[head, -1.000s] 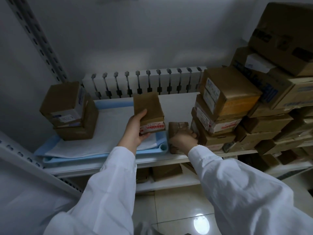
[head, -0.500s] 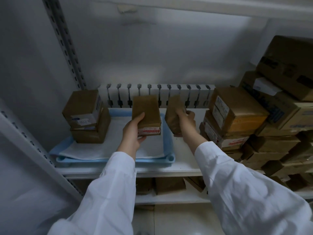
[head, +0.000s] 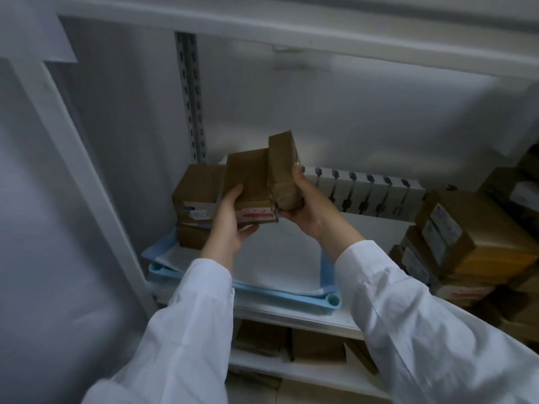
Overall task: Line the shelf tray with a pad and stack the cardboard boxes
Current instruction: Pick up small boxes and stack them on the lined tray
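A white pad [head: 277, 258] is laid in the pale-blue plastic tray [head: 291, 298], with two stacked brown cardboard boxes [head: 195, 196] at its back-left corner. Above it, a red-labelled cardboard box [head: 248, 185] is gripped by the left hand [head: 230, 225] and a taped cardboard box [head: 284, 170] by the right hand [head: 309, 205], neither yet stacked.

- Dim, bluish light; the back wall [head: 364, 118] is brightest, paler near its middle
- Deep shadow under the shelf [head: 291, 315] and among the stacked boxes [head: 478, 249] at right
- Motion blur softens the left hand [head: 230, 228], the right hand [head: 312, 208], the held boxes [head: 250, 182] and both sleeves [head: 186, 330]
- Wide lens bends and slants the shelf post [head: 75, 170]
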Motion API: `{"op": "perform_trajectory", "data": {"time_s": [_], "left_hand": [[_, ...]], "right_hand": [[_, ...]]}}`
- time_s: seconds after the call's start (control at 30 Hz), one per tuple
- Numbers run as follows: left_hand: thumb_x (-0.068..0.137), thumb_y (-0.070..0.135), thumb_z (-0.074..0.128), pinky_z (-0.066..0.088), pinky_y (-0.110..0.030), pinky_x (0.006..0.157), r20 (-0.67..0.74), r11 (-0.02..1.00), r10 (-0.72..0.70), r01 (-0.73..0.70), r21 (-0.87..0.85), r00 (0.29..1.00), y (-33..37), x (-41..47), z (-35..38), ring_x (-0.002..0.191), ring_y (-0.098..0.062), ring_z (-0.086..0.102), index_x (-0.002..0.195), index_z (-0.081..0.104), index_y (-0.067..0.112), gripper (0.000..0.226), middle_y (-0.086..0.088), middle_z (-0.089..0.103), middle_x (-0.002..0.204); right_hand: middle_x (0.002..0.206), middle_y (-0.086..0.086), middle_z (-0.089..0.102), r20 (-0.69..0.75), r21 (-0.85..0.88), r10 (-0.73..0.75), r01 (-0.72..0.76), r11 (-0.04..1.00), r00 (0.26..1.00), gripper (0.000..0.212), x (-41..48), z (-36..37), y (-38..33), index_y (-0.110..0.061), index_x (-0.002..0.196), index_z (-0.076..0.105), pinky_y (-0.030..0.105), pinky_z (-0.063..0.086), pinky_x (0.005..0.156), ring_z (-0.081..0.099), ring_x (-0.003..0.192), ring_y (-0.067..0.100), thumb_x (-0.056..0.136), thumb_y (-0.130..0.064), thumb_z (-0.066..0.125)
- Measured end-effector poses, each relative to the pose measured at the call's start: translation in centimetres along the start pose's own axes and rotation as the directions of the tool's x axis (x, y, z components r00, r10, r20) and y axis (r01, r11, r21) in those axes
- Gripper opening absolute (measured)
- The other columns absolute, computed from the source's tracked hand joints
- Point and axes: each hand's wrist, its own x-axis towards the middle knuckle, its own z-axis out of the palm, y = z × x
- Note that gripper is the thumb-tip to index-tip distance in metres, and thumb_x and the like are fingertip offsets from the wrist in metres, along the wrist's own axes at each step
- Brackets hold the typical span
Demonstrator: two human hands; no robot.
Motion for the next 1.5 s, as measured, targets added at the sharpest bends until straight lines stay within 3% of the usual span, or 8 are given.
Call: {"op": "perform_trajectory", "data": {"time_s": [0.2,0.4,0.73,0.93,1.07,1.17,1.33,1.5], "left_hand": [[0.092,0.038,0.049,0.051,-0.041,0.087,-0.056,0.984,0.145,-0.138,0.116,0.988,5.1,0.8,-1.5,0.083,-0.023,0.062,0.102,0.054,0.021,0.02,-0.006,0.065,0.094],[0.089,0.057,0.038,0.047,-0.045,0.097,-0.076,0.806,0.358,-0.267,0.528,0.931,9.7,3.8,-4.2,0.1,-0.027,0.063,0.125,0.052,0.023,0.052,-0.004,0.065,0.116],[0.09,0.066,0.017,0.029,-0.049,0.109,-0.124,0.596,0.401,-0.155,0.788,0.907,9.8,5.9,-5.8,0.121,-0.033,0.047,0.128,0.051,0.024,0.066,-0.007,0.055,0.13],[0.089,0.061,0.03,0.032,-0.051,0.109,-0.083,0.652,0.472,-0.283,0.704,0.878,10.4,6.4,-6.4,0.127,-0.034,0.045,0.139,0.038,0.022,0.064,-0.01,0.048,0.14],[0.098,0.053,0.021,0.021,-0.046,0.116,0.02,0.597,0.587,-0.449,0.665,0.81,11.5,5.6,-5.3,0.133,-0.026,0.04,0.136,0.046,0.024,0.054,-0.005,0.046,0.144],[0.091,0.063,0.016,0.015,-0.05,0.117,0.085,0.597,0.576,-0.49,0.635,0.813,12.4,5.3,-5.0,0.134,-0.023,0.04,0.133,0.048,0.031,0.062,-0.002,0.048,0.142],[0.084,0.066,0.027,0.026,-0.052,0.112,0.052,0.636,0.572,-0.482,0.603,0.819,12.9,6.0,-5.7,0.122,-0.024,0.052,0.119,0.059,0.032,0.058,-0.002,0.06,0.13],[0.098,0.05,0.029,0.044,-0.043,0.103,0.04,0.687,0.538,-0.465,0.558,0.842,12.5,6.2,-5.6,0.109,-0.023,0.06,0.122,0.059,0.02,0.049,-0.006,0.063,0.123]], "right_hand": [[0.112,0.007,0.065,-0.057,0.25,0.102,-0.085,0.964,0.993,0.032,1.8,2.7,-0.8,-0.021,0.117,0.055,0.036,0.051,0.084,0.061,0.1,0.023,0.09,-0.037,0.058],[0.115,0.009,0.063,-0.117,0.347,0.159,-0.11,0.931,0.98,0.043,3.1,5.0,-0.9,-0.019,0.129,0.05,0.036,0.05,0.067,0.062,0.094,0.026,0.089,-0.028,0.062],[0.104,0.007,0.065,-0.162,0.249,0.134,-0.091,0.964,0.978,0.05,4.5,8.3,-0.9,-0.017,0.13,0.049,0.026,0.051,0.066,0.063,0.091,0.02,0.085,-0.031,0.067],[0.1,0.004,0.063,-0.208,0.177,0.068,-0.031,0.984,0.976,0.034,5.3,11.7,-2.2,-0.013,0.127,0.049,0.027,0.048,0.076,0.06,0.085,0.017,0.096,-0.027,0.052],[0.088,0.006,0.061,-0.239,0.004,0.001,0.0,1.0,0.971,0.023,6.8,14.5,-2.1,-0.011,0.114,0.055,0.026,0.048,0.06,0.058,0.076,0.017,0.101,-0.02,0.038],[0.117,0.012,0.062,-0.262,-0.253,-0.091,0.022,0.967,0.961,0.038,8.3,16.3,-1.1,-0.014,0.129,0.05,0.037,0.055,0.081,0.061,0.099,0.025,0.097,-0.028,0.036],[0.124,0.012,0.061,-0.186,-0.531,-0.181,0.056,0.846,0.966,0.049,9.6,16.6,-0.1,-0.015,0.131,0.052,0.047,0.045,0.099,0.058,0.111,0.03,0.095,-0.045,0.034],[0.124,0.009,0.06,-0.123,-0.45,-0.139,0.07,0.89,0.983,0.04,7.9,16.9,-0.7,-0.015,0.128,0.051,0.044,0.046,0.101,0.058,0.111,0.026,0.101,-0.036,0.031]]}}
